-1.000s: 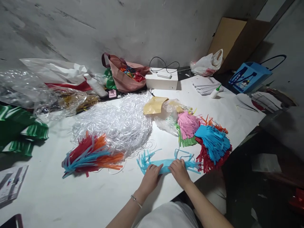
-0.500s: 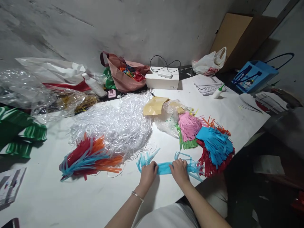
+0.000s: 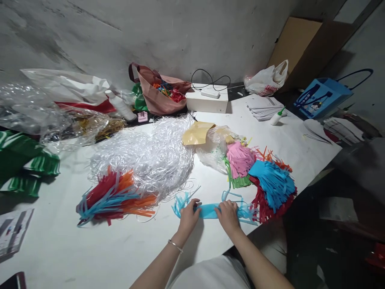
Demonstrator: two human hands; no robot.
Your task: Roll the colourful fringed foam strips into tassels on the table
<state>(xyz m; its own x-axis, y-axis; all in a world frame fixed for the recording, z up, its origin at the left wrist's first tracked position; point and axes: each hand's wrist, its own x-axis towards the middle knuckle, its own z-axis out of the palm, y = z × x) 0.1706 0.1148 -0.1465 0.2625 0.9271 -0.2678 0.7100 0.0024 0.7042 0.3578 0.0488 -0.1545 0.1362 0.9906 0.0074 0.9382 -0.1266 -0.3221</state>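
A light-blue fringed tissue paper (image 3: 208, 211) lies across the white-covered table in front of me, its middle a flat folded band and both ends cut into loose strips. My left hand (image 3: 189, 216) is closed on the band's left part, thumb at its near edge and fingers over the top. On the right part, my right hand (image 3: 228, 216) grips the same band with curled fingers. The strips spread out beyond each hand, and those on the right reach the red fringe of a tassel pile. What lies beneath my fingers is hidden.
To the right lie a blue tassel bundle (image 3: 273, 184) and a pink one (image 3: 240, 158). On the left rests a red, orange and blue bundle (image 3: 116, 198), with a heap of clear shredded strands (image 3: 147, 154) behind it. A glue bottle (image 3: 276, 117) stands farther back.
The fingers of my left hand have lifted and shifted slightly on the paper. My right hand stays nearly in place, and the band looks a little flatter.
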